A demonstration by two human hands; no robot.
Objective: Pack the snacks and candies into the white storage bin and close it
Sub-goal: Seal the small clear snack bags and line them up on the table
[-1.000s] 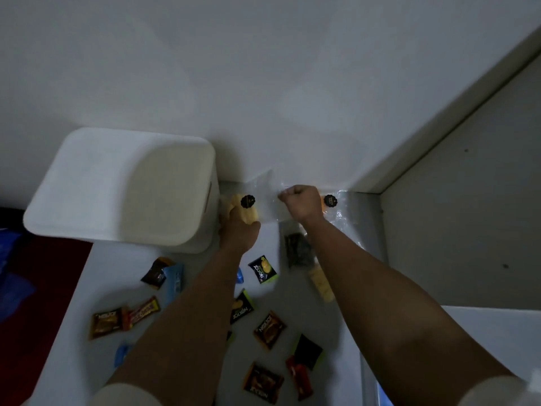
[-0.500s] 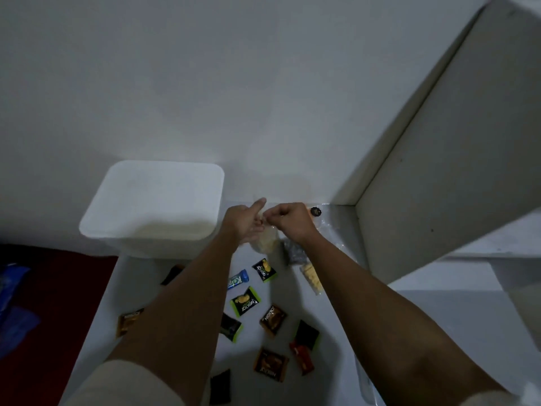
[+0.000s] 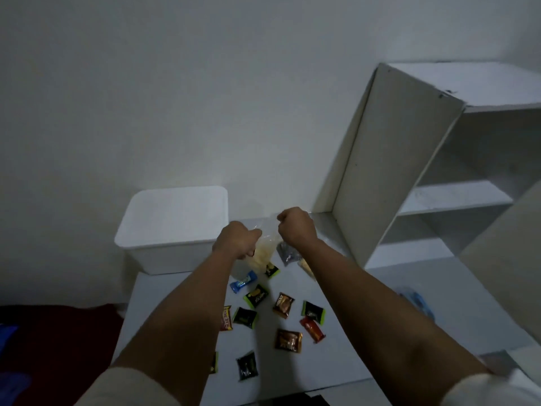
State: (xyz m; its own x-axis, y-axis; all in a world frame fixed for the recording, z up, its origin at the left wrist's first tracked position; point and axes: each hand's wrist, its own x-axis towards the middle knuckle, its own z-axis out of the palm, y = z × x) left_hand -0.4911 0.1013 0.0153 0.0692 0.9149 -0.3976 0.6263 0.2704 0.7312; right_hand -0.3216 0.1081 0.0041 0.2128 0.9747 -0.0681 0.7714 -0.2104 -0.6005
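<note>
both hands were raised over the far end of the white surface (image 3: 380,291), fingers curled. the left hand (image 3: 235,240) and the right hand (image 3: 295,227) each pinched a top corner of a clear plastic bag (image 3: 263,253) holding pale yellow snacks, so the bag hung between them, its lower end just above the surface. the grip itself was partly hidden behind the knuckles, but the film ran up into both fists.

the white storage bin (image 3: 172,230) stood at the far left corner of the surface, against the wall, just left of the left hand, with its lid on.

under and nearer than the hands, small wrapped candies lay scattered on the surface: a blue one (image 3: 243,282) close to the bag, a black and green packet (image 3: 256,295) beside it, a brown packet (image 3: 283,304), a red one (image 3: 312,332), another brown packet (image 3: 288,340) and a dark packet (image 3: 247,365) nearest the camera. a grey packet (image 3: 288,253) lay partly behind the right wrist.

a white shelf unit (image 3: 409,171) stood at the right, open shelves facing the camera. a dark red cloth (image 3: 58,332) lay low at the left. the light was dim and the labels were unreadable.
</note>
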